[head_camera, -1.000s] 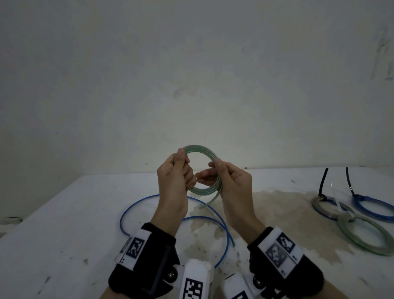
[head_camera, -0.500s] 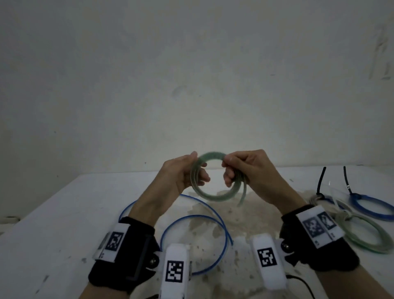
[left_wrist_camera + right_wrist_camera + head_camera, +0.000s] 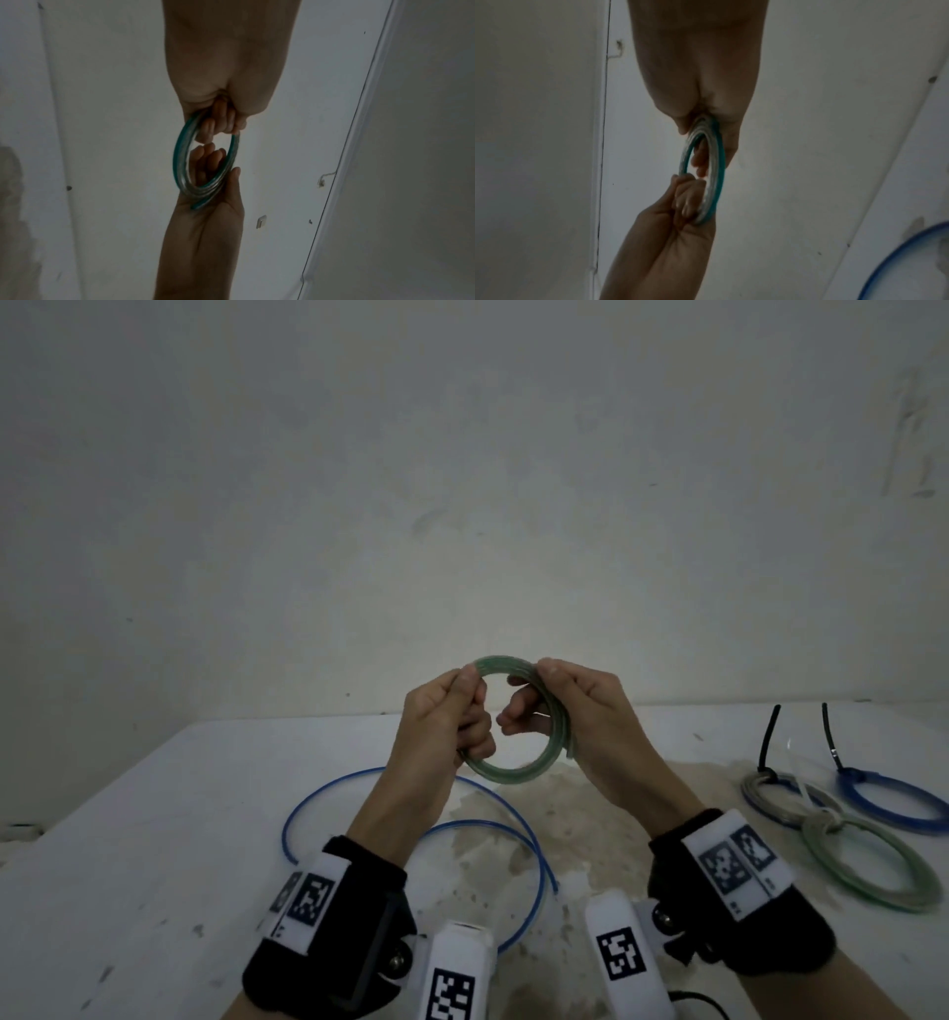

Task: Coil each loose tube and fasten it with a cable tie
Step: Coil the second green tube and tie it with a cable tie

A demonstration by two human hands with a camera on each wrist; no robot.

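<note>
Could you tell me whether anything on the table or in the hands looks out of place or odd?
A brownish stain blotches the white table under the loose blue tube. The green tube coil's cut end sticks out untucked.

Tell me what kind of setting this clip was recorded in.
Probably a bare workroom or makeshift workbench, not a home space. A stained white table stands against a plain scuffed wall. On the table lie a loose blue tube and tied tube coils, while both hands hold a green coil.

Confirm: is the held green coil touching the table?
Apart. The head view shows the green coil held up by both hands, left hand and right hand, above the table.
</note>
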